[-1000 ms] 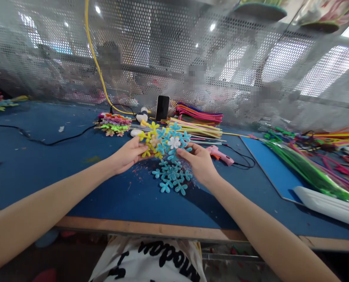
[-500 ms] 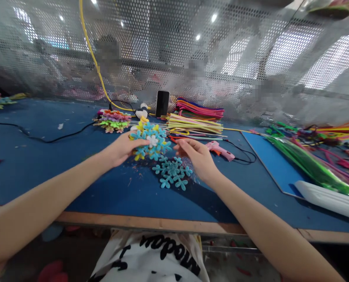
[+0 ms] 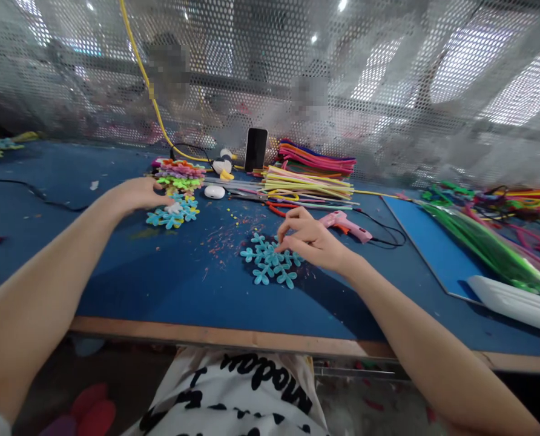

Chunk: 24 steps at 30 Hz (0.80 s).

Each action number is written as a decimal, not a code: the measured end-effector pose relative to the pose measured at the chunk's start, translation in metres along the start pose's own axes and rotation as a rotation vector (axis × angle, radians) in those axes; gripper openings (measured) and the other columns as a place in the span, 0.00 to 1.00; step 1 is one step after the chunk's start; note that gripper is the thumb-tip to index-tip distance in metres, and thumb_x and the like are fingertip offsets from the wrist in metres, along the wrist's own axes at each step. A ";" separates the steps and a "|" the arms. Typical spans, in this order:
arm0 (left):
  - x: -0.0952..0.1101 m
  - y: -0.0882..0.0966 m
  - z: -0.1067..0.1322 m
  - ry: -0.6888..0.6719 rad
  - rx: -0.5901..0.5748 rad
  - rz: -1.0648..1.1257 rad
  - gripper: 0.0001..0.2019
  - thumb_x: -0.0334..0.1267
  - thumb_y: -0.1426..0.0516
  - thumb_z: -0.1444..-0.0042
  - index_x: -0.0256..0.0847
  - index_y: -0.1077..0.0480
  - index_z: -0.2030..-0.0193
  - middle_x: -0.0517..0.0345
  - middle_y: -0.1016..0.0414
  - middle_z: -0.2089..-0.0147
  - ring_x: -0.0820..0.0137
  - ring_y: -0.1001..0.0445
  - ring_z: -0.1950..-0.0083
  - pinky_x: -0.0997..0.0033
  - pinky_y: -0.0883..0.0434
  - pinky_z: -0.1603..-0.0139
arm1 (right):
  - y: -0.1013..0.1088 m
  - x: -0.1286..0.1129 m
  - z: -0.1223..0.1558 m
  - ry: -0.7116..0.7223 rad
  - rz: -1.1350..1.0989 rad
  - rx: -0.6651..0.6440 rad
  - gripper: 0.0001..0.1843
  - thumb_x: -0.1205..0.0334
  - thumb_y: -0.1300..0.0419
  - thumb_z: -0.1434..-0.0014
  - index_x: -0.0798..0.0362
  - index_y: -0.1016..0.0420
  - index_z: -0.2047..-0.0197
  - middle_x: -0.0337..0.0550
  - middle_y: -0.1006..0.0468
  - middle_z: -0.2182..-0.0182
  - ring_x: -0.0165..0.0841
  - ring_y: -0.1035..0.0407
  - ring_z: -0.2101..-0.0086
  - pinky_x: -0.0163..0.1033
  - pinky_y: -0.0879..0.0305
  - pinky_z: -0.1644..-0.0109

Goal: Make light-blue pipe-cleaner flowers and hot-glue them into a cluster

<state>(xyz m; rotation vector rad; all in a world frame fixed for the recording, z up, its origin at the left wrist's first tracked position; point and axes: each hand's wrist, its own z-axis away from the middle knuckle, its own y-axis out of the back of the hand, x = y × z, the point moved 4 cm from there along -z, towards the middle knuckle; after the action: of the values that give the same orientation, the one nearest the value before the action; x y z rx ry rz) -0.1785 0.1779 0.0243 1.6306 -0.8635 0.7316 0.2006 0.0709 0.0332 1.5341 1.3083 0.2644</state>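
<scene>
Left hand (image 3: 136, 195) reaches out flat, fingers loose over blue flowers (image 3: 174, 214) — right hand (image 3: 309, 241) pinches teal flowers (image 3: 270, 265); bare mat (image 3: 161, 278) nearer the table edge.

Blue worktable (image 3: 47, 254), perforated metal screen (image 3: 388, 79) behind, bright ceiling lights (image 3: 341, 5)

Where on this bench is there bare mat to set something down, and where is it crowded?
Bare blue mat lies along the near edge between the left hand and the blue flower pile under the right hand. The far left corner is also bare. It is crowded around the pipe cleaners and the glue gun.
</scene>
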 end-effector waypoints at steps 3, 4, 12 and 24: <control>0.020 -0.017 0.014 -0.133 0.130 -0.298 0.12 0.37 0.31 0.58 0.39 0.29 0.71 0.47 0.22 0.58 0.40 0.36 0.34 0.46 0.43 0.32 | -0.004 -0.001 0.000 0.042 0.073 -0.066 0.20 0.65 0.47 0.32 0.46 0.14 0.67 0.47 0.20 0.64 0.42 0.39 0.54 0.54 0.38 0.44; 0.028 -0.027 0.020 -0.181 0.112 -0.341 0.11 0.39 0.33 0.54 0.38 0.26 0.65 0.47 0.22 0.54 0.41 0.36 0.34 0.44 0.46 0.30 | -0.005 0.000 0.000 0.043 0.091 -0.075 0.20 0.65 0.47 0.33 0.47 0.14 0.67 0.47 0.20 0.63 0.42 0.39 0.54 0.54 0.38 0.44; 0.075 -0.117 0.076 -0.554 -0.236 -0.406 0.19 0.47 0.49 0.35 0.40 0.20 0.62 0.45 0.19 0.53 0.54 0.26 0.47 0.53 0.36 0.37 | -0.008 -0.001 0.001 0.002 0.161 -0.106 0.19 0.65 0.46 0.32 0.48 0.14 0.67 0.47 0.20 0.60 0.43 0.40 0.50 0.54 0.40 0.42; 0.082 -0.145 0.102 -0.383 -0.415 -0.184 0.13 0.48 0.39 0.43 0.44 0.21 0.57 0.52 0.18 0.49 0.55 0.25 0.43 0.56 0.34 0.38 | -0.005 0.016 0.002 -0.105 0.254 -0.057 0.11 0.59 0.38 0.36 0.49 0.16 0.54 0.49 0.19 0.53 0.46 0.40 0.47 0.55 0.42 0.40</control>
<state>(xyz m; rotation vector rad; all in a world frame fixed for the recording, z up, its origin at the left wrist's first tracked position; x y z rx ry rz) -0.0101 0.0847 -0.0066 1.4633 -1.0388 0.0949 0.2049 0.0825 0.0217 1.6431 1.0163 0.3733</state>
